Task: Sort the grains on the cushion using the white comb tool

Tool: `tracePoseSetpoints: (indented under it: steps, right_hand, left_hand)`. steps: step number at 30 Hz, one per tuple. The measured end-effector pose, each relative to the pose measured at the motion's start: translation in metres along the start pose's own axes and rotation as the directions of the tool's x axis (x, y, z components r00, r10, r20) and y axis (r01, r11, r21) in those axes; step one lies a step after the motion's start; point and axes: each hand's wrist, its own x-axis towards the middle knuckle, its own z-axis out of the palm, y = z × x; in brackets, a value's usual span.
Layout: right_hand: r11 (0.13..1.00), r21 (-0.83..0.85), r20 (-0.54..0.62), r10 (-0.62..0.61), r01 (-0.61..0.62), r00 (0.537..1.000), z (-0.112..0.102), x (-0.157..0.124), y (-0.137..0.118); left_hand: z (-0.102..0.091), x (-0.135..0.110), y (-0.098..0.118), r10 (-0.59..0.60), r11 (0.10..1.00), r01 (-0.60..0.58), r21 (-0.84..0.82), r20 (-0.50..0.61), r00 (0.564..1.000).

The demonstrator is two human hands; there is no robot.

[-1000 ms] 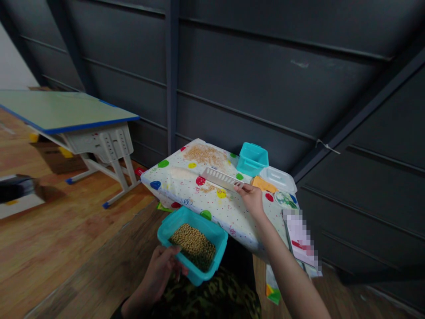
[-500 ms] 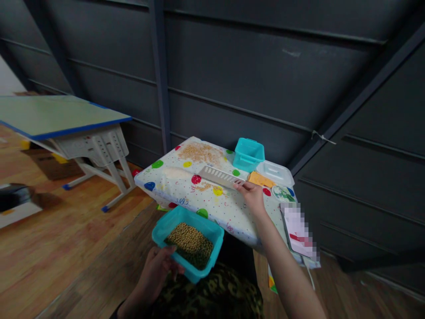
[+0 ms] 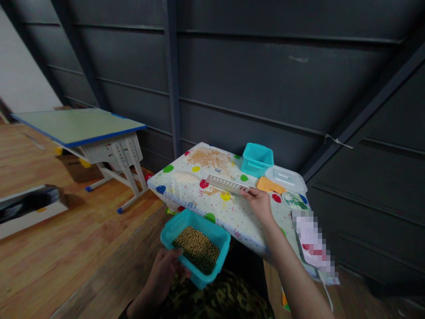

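My left hand (image 3: 168,268) grips the near left rim of a turquoise plastic container (image 3: 168,231), held below the table's front edge. Tan beans (image 3: 192,243) and dark green beans (image 3: 206,262) lie inside it. Over the tabletop, my right hand (image 3: 258,202) pinches one end of a long pale slotted strip (image 3: 226,182). A few tan grains (image 3: 212,192) are scattered beside the strip's near side. Farther back, a wide patch of tan beans (image 3: 209,157) spreads over the cloth, with a whitish pile (image 3: 184,177) in front of it.
A second turquoise container (image 3: 257,160), a clear lid (image 3: 287,178), an orange cloth (image 3: 270,185) and a round green-and-white item (image 3: 295,201) stand along the table's right side. A blurred-out tablet-like thing (image 3: 314,243) with a cable lies nearer. A dark panelled wall (image 3: 232,88) rises behind; a desk (image 3: 79,126) stands left.
The view has shifted, so everything sits farther right and slightly lower. The slotted strip now looks tipped more onto its edge. Both hands keep their holds.
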Motion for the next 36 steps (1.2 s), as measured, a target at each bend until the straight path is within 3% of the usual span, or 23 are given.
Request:
tracePoseSetpoints:
  steps: [6,13,22,29,36]
  right_hand:
    - [1.000,0.027,-0.013,0.012,-0.012,1.000,-0.002,0.001,-0.002]
    - [1.000,0.019,-0.051,0.010,-0.009,0.999,0.008,0.005,0.004]
    - [1.000,0.005,-0.002,-0.004,0.004,1.000,0.008,-0.002,0.003]
    - [1.000,-0.008,0.020,-0.011,0.011,1.000,0.007,-0.002,0.002]
    - [1.000,-0.016,0.052,-0.016,0.017,0.998,0.007,-0.005,0.003]
  left_hand:
    - [-0.004,0.003,-0.008,-0.003,1.000,0.003,-0.012,-0.001,1.000]
    - [0.010,-0.009,0.013,-0.029,1.000,0.029,0.009,-0.023,0.999]
    - [0.004,-0.002,-0.001,-0.002,1.000,0.002,0.001,-0.023,1.000]
    - [0.009,-0.008,0.012,-0.024,0.999,0.023,0.033,0.007,1.000]
    - [0.011,-0.007,0.010,-0.016,0.998,0.017,0.058,-0.021,1.000]
